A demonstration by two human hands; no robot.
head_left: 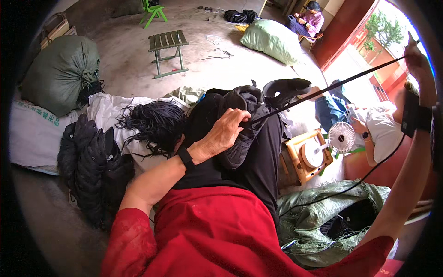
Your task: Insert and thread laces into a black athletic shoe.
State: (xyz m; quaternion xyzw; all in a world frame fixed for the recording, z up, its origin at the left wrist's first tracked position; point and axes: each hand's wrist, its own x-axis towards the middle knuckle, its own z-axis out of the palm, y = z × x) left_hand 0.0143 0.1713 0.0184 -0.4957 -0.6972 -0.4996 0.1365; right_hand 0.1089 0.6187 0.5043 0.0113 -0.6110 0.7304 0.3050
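A black sneaker (236, 152) rests on my lap, toe toward me. My left hand (224, 131) is closed at its lacing area, fingertips pinched where a black shoelace (344, 79) leaves the shoe. The lace runs taut up to the far right. There my right hand (417, 62) is raised, arm stretched out, with the lace in its fingers; part of that hand is cut by the picture's rim. A second black shoe (286, 87) lies just beyond my knees. Left of my lap is a heap of loose black laces (157, 124) on white sacking.
Stacked black shoes (92, 161) lie at left, below a full green sack (62, 74). An open sack (304, 221) with black things stands at right, near a wooden stool (307, 157) and white fan (341, 137). One person (380, 124) sits close at right; another (309, 23) sits farther back.
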